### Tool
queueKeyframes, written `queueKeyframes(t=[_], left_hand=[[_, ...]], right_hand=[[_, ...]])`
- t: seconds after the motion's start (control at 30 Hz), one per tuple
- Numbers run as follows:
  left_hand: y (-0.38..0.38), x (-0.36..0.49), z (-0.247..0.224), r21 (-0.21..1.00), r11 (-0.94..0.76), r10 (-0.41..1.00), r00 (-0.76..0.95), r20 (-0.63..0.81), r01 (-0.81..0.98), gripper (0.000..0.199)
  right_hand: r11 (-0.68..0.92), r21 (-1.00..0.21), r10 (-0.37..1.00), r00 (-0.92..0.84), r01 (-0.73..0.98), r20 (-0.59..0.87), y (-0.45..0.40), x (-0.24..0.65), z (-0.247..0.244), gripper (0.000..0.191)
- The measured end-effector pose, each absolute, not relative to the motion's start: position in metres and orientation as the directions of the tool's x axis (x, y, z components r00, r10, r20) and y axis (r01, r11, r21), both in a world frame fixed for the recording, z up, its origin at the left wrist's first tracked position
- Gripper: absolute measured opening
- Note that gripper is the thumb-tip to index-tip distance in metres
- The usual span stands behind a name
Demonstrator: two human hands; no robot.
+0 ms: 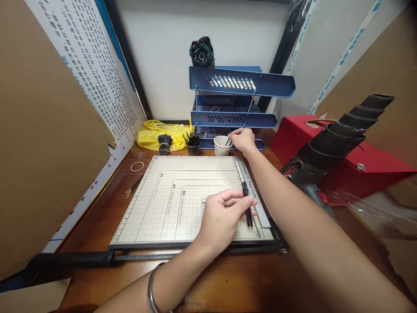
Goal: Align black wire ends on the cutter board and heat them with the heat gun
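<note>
My left hand (pixel 223 215) is closed over the right part of a paper cutter's gridded board (pixel 163 204). Between its thumb and fingers is a small bundle of thin black sticks (pixel 248 213), pointing roughly away from me. Farther back, my right hand (pixel 243 140) reaches to the rim of a white paper cup (pixel 222 150), its fingertips pinched together. Thin dark pieces show in the cup just by those fingertips; whether they are gripped is too small to tell. Left of the cup, a small dark cup (pixel 193 150) is full of upright black sticks.
A banded bundle of black strands (pixel 165 144) stands before a yellow plastic bag (pixel 153 134). Gold-tipped black strands (pixel 132 190) and a white ring (pixel 137 166) lie left. The cutter's handle (pixel 71 260) crosses the front. Blue trays (pixel 234 119), a red box (pixel 352 161) and a black tool (pixel 332 139) stand around.
</note>
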State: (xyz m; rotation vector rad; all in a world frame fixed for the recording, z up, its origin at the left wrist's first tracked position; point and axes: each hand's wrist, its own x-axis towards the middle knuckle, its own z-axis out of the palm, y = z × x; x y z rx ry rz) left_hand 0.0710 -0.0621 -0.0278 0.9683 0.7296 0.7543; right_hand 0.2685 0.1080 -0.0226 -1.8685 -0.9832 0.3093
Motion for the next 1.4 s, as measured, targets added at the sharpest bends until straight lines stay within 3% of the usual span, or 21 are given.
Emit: queueKeyframes(t=[0.13,0.27,0.53,0.73,0.87,1.07,1.17,1.4], left_hand=[[-0.063,0.071,-0.027,0.900,0.371,0.822,0.531,-0.204,-0.229,0.020],[-0.063,0.070,-0.025,0.900,0.378,0.821,0.528,-0.217,-0.217,0.018],[-0.051,0.063,-0.019,0.909,0.309,0.874,0.461,-0.154,-0.281,0.020],[-0.042,0.058,-0.019,0.925,0.201,0.932,0.352,-0.079,-0.323,0.022],[-0.040,0.057,-0.022,0.933,0.135,0.939,0.344,-0.012,-0.334,0.018],[-0.044,0.056,-0.021,0.939,0.146,0.887,0.461,0.016,-0.312,0.017],[-0.047,0.058,-0.017,0.935,0.176,0.869,0.494,-0.001,-0.308,0.013],[-0.053,0.062,-0.012,0.922,0.189,0.871,0.492,0.002,-0.338,0.012]], right_hand=[[-0.193,-0.896,0.697,0.699,0.401,0.163,0.104,0.270,-0.017,0.018],[-0.061,-0.937,0.672,0.708,0.345,0.217,0.081,0.263,0.005,0.018],[0.167,-0.972,0.810,0.539,0.162,0.229,-0.002,0.226,0.019,0.015],[0.181,-0.959,0.921,0.305,0.218,0.243,-0.046,0.219,0.000,0.032],[0.171,-0.928,0.920,0.283,0.330,0.270,-0.066,0.217,-0.006,0.031],[0.239,-0.971,0.968,0.080,0.012,0.239,-0.078,0.214,-0.014,0.023],[0.227,-0.967,0.973,0.080,-0.119,0.218,-0.081,0.217,-0.016,0.019],[0.109,-0.992,0.988,0.115,-0.065,0.101,-0.086,0.215,-0.012,0.021]])
